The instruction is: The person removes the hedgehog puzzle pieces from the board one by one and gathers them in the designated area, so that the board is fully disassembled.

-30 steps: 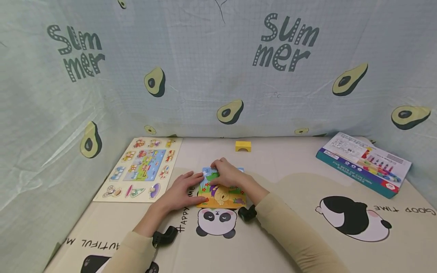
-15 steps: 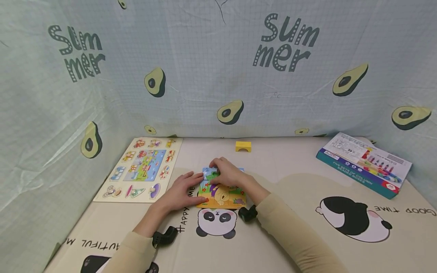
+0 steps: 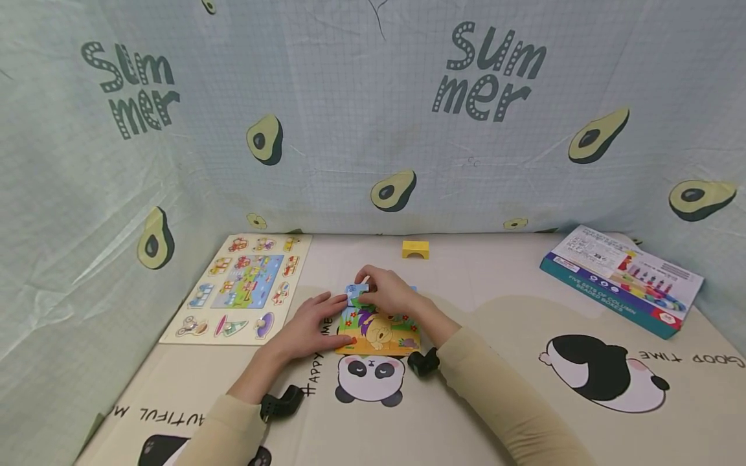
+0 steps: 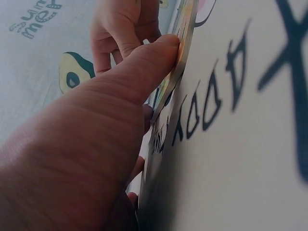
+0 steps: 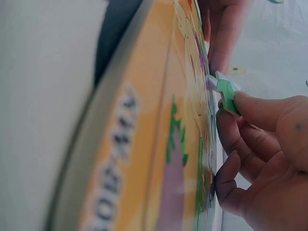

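A small jigsaw puzzle (image 3: 381, 343) with a cartoon animal on orange and green lies flat on the mat in the head view. My left hand (image 3: 305, 331) rests at its left side, fingers extended by the upper corner. The left thumb (image 4: 161, 50) presses on the board's edge in the left wrist view. With thumb and index finger, my right hand (image 3: 392, 294) pinches a green and blue puzzle piece (image 5: 226, 96), tilted up at the far left part of the picture. The right hand hides much of the puzzle's upper right.
A wooden peg puzzle board (image 3: 297, 285) lies to the left. Behind the jigsaw stands a yellow arch block (image 3: 416, 250). A beaded-toy box (image 3: 623, 275) sits at the far right. Printed fabric walls (image 3: 326, 116) rise at the back and sides.
My right fingers have shifted slightly up and left, and the puzzle piece between them now tilts up from the board. My left hand has kept its place.
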`<state>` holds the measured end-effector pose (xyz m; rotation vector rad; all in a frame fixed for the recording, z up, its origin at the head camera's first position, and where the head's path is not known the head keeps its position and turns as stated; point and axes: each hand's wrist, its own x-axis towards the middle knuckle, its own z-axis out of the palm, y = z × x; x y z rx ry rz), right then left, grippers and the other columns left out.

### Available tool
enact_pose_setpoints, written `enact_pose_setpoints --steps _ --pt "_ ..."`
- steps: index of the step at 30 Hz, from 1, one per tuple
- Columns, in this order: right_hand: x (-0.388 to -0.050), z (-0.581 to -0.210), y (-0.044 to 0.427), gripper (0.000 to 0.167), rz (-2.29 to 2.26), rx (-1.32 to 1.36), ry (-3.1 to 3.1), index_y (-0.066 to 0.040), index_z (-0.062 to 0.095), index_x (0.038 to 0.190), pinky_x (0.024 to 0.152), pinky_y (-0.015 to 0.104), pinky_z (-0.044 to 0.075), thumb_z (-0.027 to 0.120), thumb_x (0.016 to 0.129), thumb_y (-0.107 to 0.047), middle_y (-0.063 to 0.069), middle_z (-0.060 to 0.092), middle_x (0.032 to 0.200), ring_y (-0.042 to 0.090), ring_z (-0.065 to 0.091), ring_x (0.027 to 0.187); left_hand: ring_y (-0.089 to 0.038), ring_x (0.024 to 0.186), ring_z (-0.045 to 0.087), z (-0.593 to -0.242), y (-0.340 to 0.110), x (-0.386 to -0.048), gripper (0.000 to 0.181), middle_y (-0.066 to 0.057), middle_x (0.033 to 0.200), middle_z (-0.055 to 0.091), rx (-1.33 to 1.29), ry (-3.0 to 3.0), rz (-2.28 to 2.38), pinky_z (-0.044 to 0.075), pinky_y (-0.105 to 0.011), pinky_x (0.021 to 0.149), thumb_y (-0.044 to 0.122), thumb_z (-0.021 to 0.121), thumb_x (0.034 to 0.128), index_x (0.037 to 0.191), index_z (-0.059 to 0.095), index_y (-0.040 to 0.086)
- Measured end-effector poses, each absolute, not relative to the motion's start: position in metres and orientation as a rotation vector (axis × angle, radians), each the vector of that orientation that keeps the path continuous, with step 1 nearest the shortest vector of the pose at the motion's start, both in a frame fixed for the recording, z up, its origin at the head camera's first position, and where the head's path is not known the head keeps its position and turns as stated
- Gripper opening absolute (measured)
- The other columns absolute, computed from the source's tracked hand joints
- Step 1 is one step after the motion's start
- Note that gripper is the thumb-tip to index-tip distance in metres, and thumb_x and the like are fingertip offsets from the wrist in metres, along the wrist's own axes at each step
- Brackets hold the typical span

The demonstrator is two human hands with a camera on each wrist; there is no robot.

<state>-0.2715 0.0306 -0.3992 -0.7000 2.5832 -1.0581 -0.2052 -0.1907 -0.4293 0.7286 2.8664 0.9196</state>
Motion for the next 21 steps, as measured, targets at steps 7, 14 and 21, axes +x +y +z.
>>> enact_pose_setpoints --steps 7,14,21 --pt "-0.272 -0.397 0.033 0.024 -1.163 -0.628 2.525 -0.016 0.059 0.120 0.062 0.025 0.050 0.068 0.099 -0.017 0.004 0.062 0.095 0.019 0.058 0.078 -0.040 0.147 0.026 -0.429 -0.191 -0.206 0.077 -0.006 0.153 0.048 0.749 2.864 0.917 0.025 -0.062 0.115 0.049 0.079 0.0846 0.147 0.054 0.011" --pt "-0.274 -0.394 0.039 0.024 -1.241 -0.644 2.469 -0.015 0.059 0.119 0.058 0.025 0.050 0.070 0.097 -0.017 0.005 0.063 0.091 0.019 0.058 0.071 -0.040 0.147 0.026 -0.429 -0.192 -0.206 0.078 -0.006 0.153 0.048 0.753 2.866 0.910 0.024 -0.063 0.115 0.049 0.078 0.0848 0.148 0.054 0.011" --pt "-0.275 -0.390 0.053 0.024 -1.291 -0.677 2.465 -0.013 0.060 0.119 0.070 0.027 0.050 0.070 0.097 -0.015 0.004 0.065 0.086 0.021 0.060 0.077 -0.040 0.147 0.026 -0.428 -0.191 -0.206 0.078 -0.007 0.153 0.047 0.746 2.869 0.893 0.024 -0.062 0.115 0.049 0.078 0.0849 0.148 0.054 0.010"
